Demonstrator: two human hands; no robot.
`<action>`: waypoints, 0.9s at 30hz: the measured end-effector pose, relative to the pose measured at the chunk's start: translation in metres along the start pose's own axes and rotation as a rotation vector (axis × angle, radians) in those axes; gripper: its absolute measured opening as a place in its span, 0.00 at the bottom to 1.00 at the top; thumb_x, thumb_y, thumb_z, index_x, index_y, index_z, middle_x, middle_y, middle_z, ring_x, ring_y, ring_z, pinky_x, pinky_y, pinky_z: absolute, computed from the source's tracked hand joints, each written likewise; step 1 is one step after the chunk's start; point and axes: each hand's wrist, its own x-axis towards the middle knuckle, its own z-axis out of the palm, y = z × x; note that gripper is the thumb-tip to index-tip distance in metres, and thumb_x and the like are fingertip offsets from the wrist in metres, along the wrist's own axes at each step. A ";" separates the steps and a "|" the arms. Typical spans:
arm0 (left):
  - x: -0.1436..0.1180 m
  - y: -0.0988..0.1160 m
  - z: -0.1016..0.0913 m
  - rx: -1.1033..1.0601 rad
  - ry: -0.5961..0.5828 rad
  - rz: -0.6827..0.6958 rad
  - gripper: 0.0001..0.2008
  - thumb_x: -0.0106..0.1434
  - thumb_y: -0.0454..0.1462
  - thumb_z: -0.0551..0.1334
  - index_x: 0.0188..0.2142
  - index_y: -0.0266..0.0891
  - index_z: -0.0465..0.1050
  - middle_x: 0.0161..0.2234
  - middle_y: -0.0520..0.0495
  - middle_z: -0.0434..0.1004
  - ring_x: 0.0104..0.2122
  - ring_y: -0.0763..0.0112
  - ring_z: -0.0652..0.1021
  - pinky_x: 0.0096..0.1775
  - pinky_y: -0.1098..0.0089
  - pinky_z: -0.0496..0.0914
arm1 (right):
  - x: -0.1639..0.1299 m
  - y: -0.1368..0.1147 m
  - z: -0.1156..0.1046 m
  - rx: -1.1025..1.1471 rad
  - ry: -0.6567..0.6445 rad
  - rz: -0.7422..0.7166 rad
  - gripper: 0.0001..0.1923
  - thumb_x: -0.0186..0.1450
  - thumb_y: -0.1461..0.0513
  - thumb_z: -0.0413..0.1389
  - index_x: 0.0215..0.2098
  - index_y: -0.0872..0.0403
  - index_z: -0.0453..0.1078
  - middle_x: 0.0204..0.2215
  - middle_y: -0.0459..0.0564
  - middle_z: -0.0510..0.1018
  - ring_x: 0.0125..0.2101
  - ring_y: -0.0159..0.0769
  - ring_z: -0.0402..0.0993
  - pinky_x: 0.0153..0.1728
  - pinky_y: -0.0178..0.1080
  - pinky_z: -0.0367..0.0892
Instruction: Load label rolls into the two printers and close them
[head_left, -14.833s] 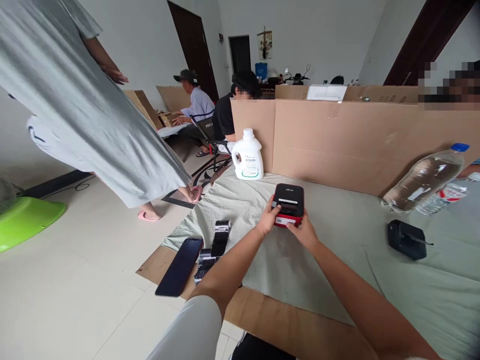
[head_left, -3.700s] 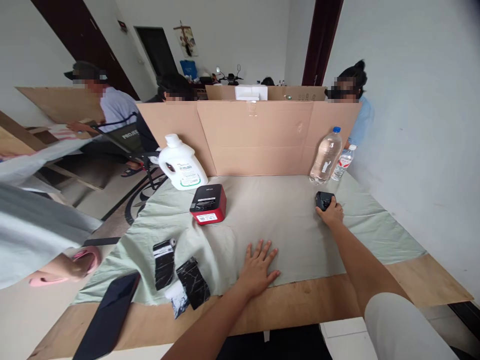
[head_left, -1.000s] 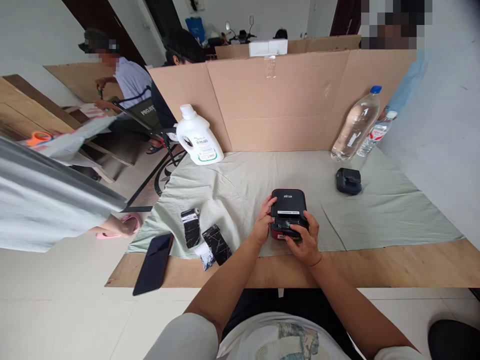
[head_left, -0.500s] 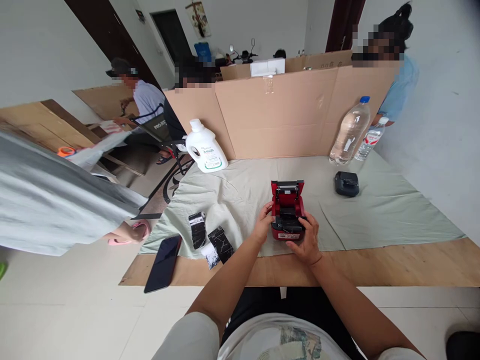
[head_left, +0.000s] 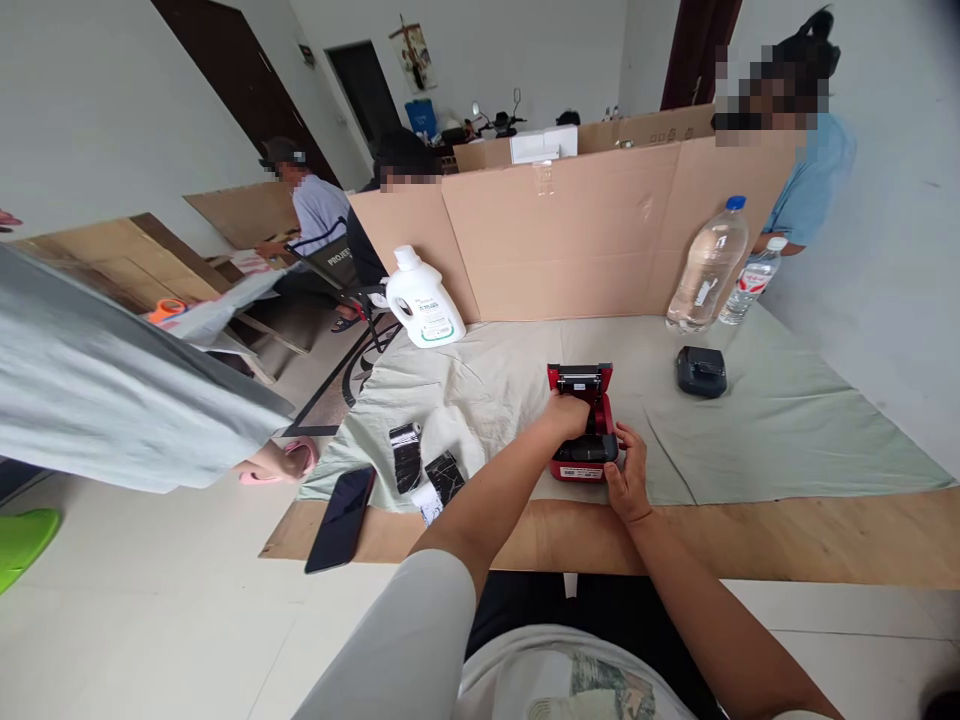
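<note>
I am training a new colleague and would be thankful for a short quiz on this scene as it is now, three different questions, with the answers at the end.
1. True or false: the lid of the red machine is shut.
2. Choose one. The right hand touches the machine's side; where is the left hand?
A) On the phone
B) Reaching into the machine
C) On the white jug
3. Fill in: the cap of the large clear bottle is ____.

Key: 1. False, it stands open. 2. B. 3. Blue.
</note>
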 end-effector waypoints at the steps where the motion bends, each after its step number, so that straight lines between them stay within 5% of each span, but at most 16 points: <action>1: 0.002 0.002 0.000 -0.001 -0.004 -0.015 0.12 0.55 0.33 0.64 0.40 0.33 0.78 0.41 0.33 0.80 0.47 0.51 0.76 0.54 0.55 0.61 | 0.000 0.000 0.000 -0.004 -0.002 0.002 0.29 0.66 0.45 0.46 0.57 0.54 0.60 0.55 0.60 0.64 0.53 0.49 0.62 0.47 0.53 0.65; 5: 0.000 0.000 0.003 -0.050 0.045 -0.026 0.13 0.54 0.33 0.64 0.41 0.33 0.77 0.43 0.33 0.79 0.48 0.50 0.75 0.53 0.56 0.62 | 0.002 0.002 0.000 -0.010 -0.006 -0.027 0.27 0.66 0.47 0.47 0.56 0.55 0.60 0.54 0.60 0.65 0.53 0.49 0.62 0.49 0.54 0.64; 10: -0.018 -0.016 0.007 -0.460 0.265 0.075 0.18 0.51 0.32 0.66 0.44 0.38 0.74 0.43 0.40 0.78 0.44 0.53 0.77 0.47 0.60 0.68 | 0.002 0.006 0.001 0.011 -0.022 -0.044 0.29 0.65 0.47 0.49 0.57 0.56 0.59 0.55 0.61 0.64 0.55 0.50 0.62 0.53 0.56 0.60; 15: -0.047 -0.079 0.010 -1.068 0.192 0.273 0.18 0.52 0.38 0.67 0.43 0.37 0.73 0.41 0.44 0.78 0.39 0.63 0.77 0.41 0.65 0.71 | 0.002 0.006 0.000 0.022 -0.039 -0.022 0.29 0.64 0.46 0.49 0.57 0.56 0.59 0.55 0.61 0.64 0.55 0.50 0.62 0.53 0.57 0.60; 18: -0.071 -0.148 0.018 -1.183 0.099 0.084 0.23 0.50 0.42 0.68 0.46 0.35 0.73 0.43 0.42 0.77 0.37 0.62 0.78 0.35 0.67 0.71 | 0.002 0.005 -0.001 0.031 -0.044 0.000 0.29 0.64 0.47 0.50 0.57 0.55 0.59 0.55 0.61 0.64 0.54 0.50 0.62 0.52 0.55 0.61; 22: -0.097 -0.230 0.043 -0.860 0.209 -0.363 0.24 0.52 0.41 0.66 0.49 0.36 0.73 0.48 0.43 0.77 0.41 0.60 0.77 0.39 0.68 0.71 | 0.002 0.006 0.001 0.036 -0.042 -0.008 0.29 0.64 0.47 0.51 0.57 0.55 0.59 0.55 0.60 0.64 0.55 0.50 0.61 0.54 0.58 0.59; 27: -0.109 -0.270 0.077 -0.536 0.177 -0.591 0.23 0.50 0.39 0.68 0.47 0.40 0.76 0.48 0.43 0.77 0.51 0.52 0.73 0.48 0.65 0.67 | 0.001 0.008 0.001 0.018 -0.036 -0.016 0.29 0.64 0.48 0.51 0.57 0.55 0.60 0.54 0.61 0.64 0.55 0.51 0.61 0.54 0.59 0.58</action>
